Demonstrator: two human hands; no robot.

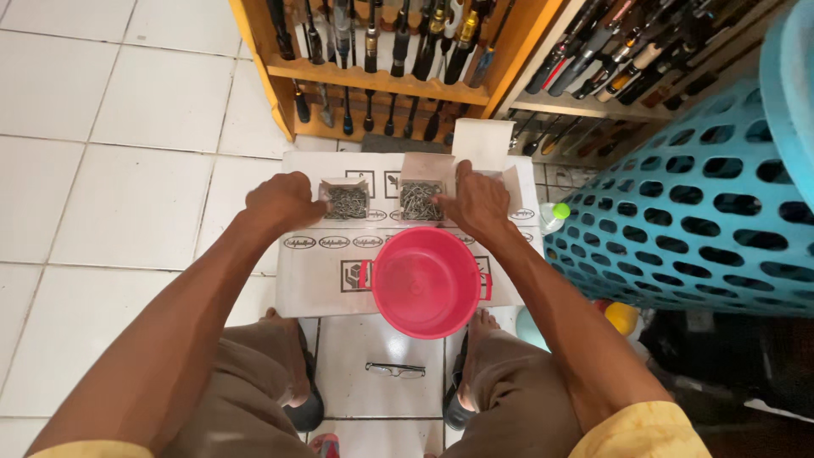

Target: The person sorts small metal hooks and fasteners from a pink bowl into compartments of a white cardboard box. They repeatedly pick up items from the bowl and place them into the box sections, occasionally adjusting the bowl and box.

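Mid-frame, our left hand (284, 202) pinches the left box of small metal parts (346, 202); our right hand (476, 203) grips the right box (419, 201). Tipping either carelessly may scatter parts past the red bowl (426, 282).

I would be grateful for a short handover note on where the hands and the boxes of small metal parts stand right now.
Left hand: fingers at the near edge of the left box; whether it grips anything cannot be told.
Right hand: fingers at the right edge of the right box; grip likewise unclear.
Both boxes are open, filled with small metal parts, and sit side by side on flat cardboard on the floor.
Red bucket: just in front of the boxes, nothing in it.
Done: boxes opened. Left: the parts are all in the boxes.
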